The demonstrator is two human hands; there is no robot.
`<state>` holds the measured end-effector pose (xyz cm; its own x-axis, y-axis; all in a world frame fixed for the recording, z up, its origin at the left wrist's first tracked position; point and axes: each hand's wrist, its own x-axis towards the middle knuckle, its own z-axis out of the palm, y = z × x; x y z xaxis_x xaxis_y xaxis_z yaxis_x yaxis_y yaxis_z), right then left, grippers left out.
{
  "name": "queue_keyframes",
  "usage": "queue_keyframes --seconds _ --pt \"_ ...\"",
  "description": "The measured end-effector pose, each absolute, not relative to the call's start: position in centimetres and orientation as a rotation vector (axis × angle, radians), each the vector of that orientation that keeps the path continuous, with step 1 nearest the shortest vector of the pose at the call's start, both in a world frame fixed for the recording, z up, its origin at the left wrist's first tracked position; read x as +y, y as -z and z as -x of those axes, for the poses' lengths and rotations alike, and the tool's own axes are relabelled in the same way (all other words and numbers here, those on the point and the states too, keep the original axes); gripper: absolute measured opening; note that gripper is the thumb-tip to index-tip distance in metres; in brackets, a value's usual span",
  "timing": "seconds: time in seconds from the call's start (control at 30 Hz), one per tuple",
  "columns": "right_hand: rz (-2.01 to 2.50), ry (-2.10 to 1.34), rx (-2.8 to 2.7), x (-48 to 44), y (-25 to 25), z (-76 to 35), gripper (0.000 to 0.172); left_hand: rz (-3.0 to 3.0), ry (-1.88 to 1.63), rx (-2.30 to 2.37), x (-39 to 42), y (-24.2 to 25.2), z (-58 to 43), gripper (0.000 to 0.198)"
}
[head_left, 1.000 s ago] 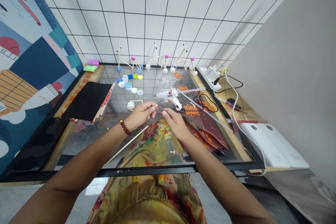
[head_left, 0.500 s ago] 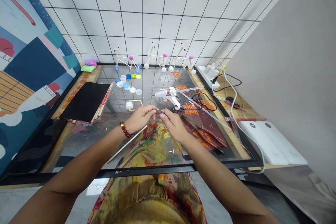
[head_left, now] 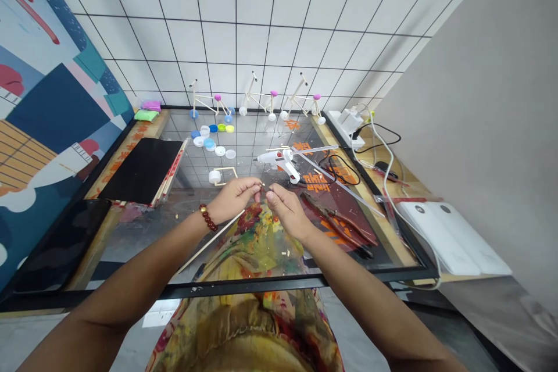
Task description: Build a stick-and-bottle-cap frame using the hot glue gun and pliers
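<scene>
Over the glass table top, my left hand [head_left: 235, 196] is closed in a pinch on a small pale wooden piece [head_left: 262, 184]. Fingers together, my right hand [head_left: 285, 203] is closed beside it, on something too small to make out. A thin wooden stick [head_left: 211, 242] slants below my left hand. Just beyond that hand, a white bottle cap [head_left: 214, 176] stands against a bent frame of sticks [head_left: 235, 170]. A white glue gun [head_left: 279, 158] lies past my fingertips, and pliers [head_left: 337, 220] with reddish handles lie right of my right hand.
Several coloured bottle caps [head_left: 210, 144] lie farther back. Three small stick-built bicycles [head_left: 261, 102] stand along the tiled wall. A black pad [head_left: 143, 170] and a dark phone-like slab [head_left: 63, 244] are at left; a power strip [head_left: 346, 128], cables and a white device [head_left: 449, 235] at right.
My hands have drawn slightly apart at the fingertips, the right one shifting a little to the right. The things on the table have stayed in place.
</scene>
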<state>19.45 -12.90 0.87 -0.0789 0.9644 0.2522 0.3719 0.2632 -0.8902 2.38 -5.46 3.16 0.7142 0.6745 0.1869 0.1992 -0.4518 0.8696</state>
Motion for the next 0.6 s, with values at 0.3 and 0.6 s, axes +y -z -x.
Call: queue_keyframes --seconds 0.3,0.6 --pt "1.316 -0.770 -1.670 -13.1 -1.0 -19.4 0.039 -2.118 -0.713 0.681 -5.6 -2.8 -2.4 0.028" --pt "1.248 -0.869 -1.576 -12.8 -0.1 -19.0 0.042 -2.213 -0.827 0.788 -6.0 -2.6 -2.5 0.017"
